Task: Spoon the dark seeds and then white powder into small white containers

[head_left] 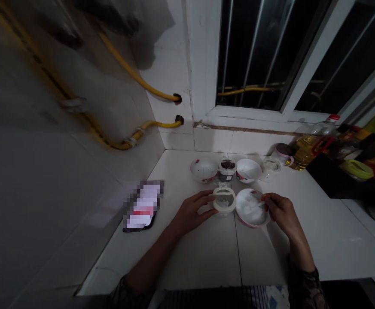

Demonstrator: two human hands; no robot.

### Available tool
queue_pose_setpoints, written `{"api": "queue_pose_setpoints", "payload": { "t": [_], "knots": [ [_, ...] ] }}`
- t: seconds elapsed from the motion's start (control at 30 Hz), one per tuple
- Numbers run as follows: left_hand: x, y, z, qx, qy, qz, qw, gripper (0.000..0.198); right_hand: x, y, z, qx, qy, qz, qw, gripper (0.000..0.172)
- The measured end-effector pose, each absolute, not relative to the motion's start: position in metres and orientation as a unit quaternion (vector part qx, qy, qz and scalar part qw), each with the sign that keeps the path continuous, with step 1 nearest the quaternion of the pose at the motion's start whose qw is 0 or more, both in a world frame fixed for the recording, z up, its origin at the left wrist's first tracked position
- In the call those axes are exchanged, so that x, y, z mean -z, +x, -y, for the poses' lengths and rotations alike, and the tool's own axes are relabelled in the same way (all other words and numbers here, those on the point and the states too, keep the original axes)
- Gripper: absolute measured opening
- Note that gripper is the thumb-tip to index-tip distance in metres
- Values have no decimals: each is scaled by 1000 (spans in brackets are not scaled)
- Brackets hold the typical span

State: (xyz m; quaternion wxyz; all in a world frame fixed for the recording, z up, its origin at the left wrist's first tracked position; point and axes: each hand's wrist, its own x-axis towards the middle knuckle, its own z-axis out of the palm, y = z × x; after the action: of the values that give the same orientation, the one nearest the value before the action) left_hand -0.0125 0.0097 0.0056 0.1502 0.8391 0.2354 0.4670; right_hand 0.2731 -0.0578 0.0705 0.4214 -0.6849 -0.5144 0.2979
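My left hand (196, 211) has its thumb and fingers around the left side of a small clear jar with a white rim (224, 201). Just right of the jar stands a bowl (252, 218) with white contents in it. My right hand (278, 210) pinches the handle of a white spoon (252, 208), whose head is down in that bowl. Behind these stand a bowl with a red pattern (203, 170), a jar with dark contents (227, 166) and another white bowl (248, 170).
A phone (144, 206) lies at the left of the white tiled counter (203, 257). At the back right are a small jar (270, 165), a dark-lidded jar (282, 153), an oil bottle (309, 148) and a yellow-green lid (358, 169). Yellow pipes (135, 77) run along the wall.
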Motion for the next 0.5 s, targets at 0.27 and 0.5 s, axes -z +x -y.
{"api": "queue_pose_setpoints", "payload": {
  "t": [0.27,0.5],
  "knots": [
    [-4,-14,-11,-460,841,-241,153,27,-67,275,55,-306,-694,499,420,40],
    [-6,-13,-10,-467,839,-235,151,26,-64,274,55,-282,-687,543,392,36]
  ]
}}
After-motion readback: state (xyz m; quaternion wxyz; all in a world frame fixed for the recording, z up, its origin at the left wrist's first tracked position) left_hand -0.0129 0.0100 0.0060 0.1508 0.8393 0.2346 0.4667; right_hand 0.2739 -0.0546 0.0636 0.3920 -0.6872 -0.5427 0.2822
